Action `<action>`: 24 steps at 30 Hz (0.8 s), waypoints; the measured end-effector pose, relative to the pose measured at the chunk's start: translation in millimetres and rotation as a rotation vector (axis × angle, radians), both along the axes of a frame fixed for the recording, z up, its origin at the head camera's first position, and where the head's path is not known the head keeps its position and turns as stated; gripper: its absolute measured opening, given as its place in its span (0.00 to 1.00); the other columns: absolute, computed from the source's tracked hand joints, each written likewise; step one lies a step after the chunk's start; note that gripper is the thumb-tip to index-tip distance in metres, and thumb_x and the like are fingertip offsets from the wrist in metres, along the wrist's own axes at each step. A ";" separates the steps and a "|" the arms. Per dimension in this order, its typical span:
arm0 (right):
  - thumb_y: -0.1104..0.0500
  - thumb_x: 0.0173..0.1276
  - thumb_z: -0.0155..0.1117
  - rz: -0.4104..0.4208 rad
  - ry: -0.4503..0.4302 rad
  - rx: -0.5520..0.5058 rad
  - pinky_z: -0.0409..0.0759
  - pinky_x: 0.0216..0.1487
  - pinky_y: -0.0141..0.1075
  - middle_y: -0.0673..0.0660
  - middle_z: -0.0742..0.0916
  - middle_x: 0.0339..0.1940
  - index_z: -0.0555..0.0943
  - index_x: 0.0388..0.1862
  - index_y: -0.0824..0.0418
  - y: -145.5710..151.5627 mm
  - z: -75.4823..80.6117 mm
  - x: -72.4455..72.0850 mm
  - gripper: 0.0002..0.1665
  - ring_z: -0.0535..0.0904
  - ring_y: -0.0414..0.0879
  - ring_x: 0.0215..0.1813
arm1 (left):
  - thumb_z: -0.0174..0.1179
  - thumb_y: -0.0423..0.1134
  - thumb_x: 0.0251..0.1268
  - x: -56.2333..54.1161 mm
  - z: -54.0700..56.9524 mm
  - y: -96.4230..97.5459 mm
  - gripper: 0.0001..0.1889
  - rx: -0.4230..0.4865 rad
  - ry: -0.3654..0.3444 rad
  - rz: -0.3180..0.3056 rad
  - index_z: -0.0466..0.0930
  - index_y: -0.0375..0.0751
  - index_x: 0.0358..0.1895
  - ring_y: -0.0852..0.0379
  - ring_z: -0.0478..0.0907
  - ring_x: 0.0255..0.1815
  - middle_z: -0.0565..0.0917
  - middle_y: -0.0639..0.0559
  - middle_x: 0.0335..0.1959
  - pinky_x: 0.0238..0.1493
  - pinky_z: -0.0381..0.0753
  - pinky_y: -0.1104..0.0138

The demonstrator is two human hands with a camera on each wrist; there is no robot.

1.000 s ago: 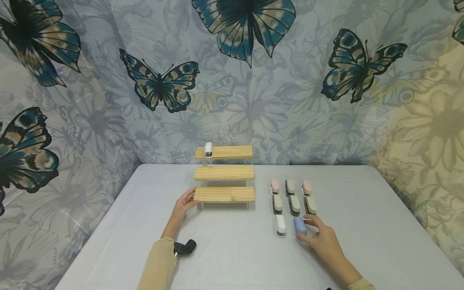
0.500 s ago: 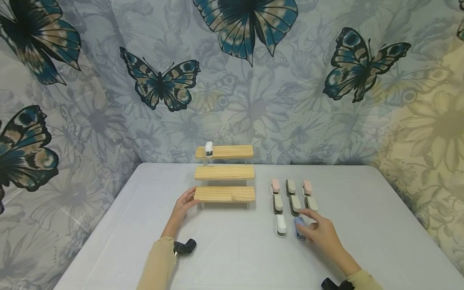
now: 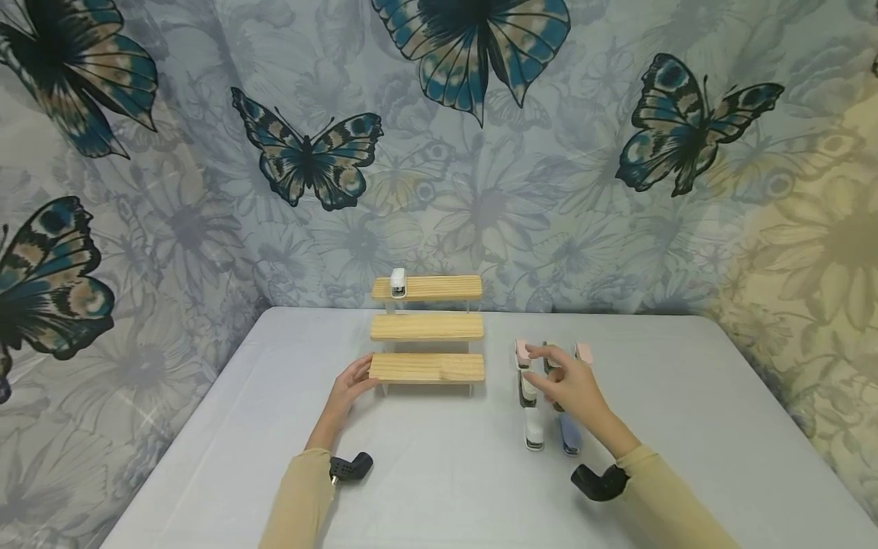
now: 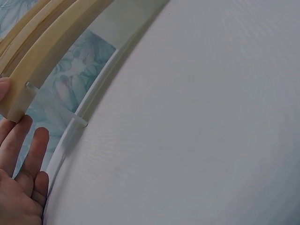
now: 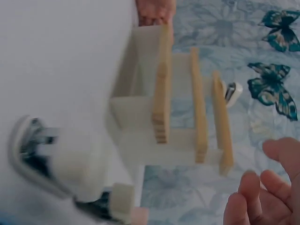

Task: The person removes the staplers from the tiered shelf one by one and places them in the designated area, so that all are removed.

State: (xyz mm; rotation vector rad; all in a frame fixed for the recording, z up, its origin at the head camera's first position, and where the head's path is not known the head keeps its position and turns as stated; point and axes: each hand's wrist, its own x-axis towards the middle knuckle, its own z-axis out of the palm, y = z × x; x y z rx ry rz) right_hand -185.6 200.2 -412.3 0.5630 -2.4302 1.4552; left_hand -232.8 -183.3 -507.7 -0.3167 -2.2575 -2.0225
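Note:
A three-tier wooden shelf stand (image 3: 427, 369) stands on the white table. Its lowest board is pinched at the left end by my left hand (image 3: 348, 390), with thumb and fingertips on the wood in the left wrist view. A white stapler (image 3: 398, 283) sits on the top tier. My right hand (image 3: 572, 385) hovers over the staplers right of the stand, thumb and index finger apart, holding nothing. Near its fingertips are a pink stapler (image 3: 522, 354) and a pale green stapler (image 3: 527, 390). In the front row lie a blue stapler (image 3: 570, 435) and a white stapler (image 3: 533, 428).
Another pink stapler (image 3: 584, 354) lies at the back right of the group, and my right hand partly hides several others. Butterfly-patterned wall cloth (image 3: 480, 206) rises behind the table (image 3: 439, 465). Black wrist cameras sit on both wrists.
My right hand has let go of the blue stapler and moved away and leftward over the back staplers. The blue stapler stays on the table. My left hand keeps its place.

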 end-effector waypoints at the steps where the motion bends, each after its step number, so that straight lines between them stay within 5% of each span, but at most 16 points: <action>1: 0.63 0.57 0.65 0.004 0.007 -0.010 0.66 0.10 0.33 0.61 0.79 0.51 0.76 0.44 0.63 -3.6 3.6 -3.9 0.15 0.67 0.43 0.09 | 0.61 0.45 0.55 -0.5 1.0 0.1 0.31 -0.005 -0.021 0.003 0.65 0.38 0.62 0.49 0.71 0.51 0.71 0.43 0.57 0.52 0.66 0.52; 8: 0.61 0.58 0.65 0.014 -0.036 -0.055 0.72 0.15 0.35 0.61 0.77 0.55 0.75 0.47 0.62 -31.6 21.8 -29.0 0.18 0.71 0.45 0.11 | 0.62 0.40 0.55 -2.5 5.9 -0.1 0.31 0.014 -0.141 0.012 0.63 0.39 0.63 0.50 0.68 0.55 0.69 0.44 0.59 0.56 0.64 0.57; 14: 0.58 0.57 0.65 0.014 -0.096 -0.090 0.75 0.18 0.36 0.63 0.73 0.58 0.71 0.55 0.63 -57.9 29.8 -47.0 0.27 0.74 0.46 0.13 | 0.62 0.41 0.55 -2.5 8.1 1.4 0.31 0.015 -0.133 0.012 0.63 0.38 0.63 0.50 0.68 0.55 0.70 0.45 0.59 0.55 0.65 0.57; 21: 0.57 0.58 0.65 0.099 -0.215 -0.188 0.77 0.23 0.40 0.62 0.68 0.63 0.65 0.62 0.64 -88.5 36.3 -67.9 0.34 0.75 0.65 0.22 | 0.62 0.39 0.55 -2.0 7.9 0.1 0.30 0.027 -0.151 0.015 0.64 0.39 0.62 0.49 0.69 0.54 0.70 0.43 0.58 0.56 0.64 0.56; 24: 0.57 0.58 0.65 0.130 -0.243 -0.194 0.78 0.25 0.41 0.61 0.68 0.63 0.64 0.63 0.64 -100.9 45.2 -72.8 0.35 0.76 0.63 0.23 | 0.60 0.38 0.57 5.0 18.8 2.5 0.30 0.010 -0.166 0.007 0.62 0.36 0.63 0.48 0.67 0.56 0.68 0.42 0.60 0.57 0.63 0.56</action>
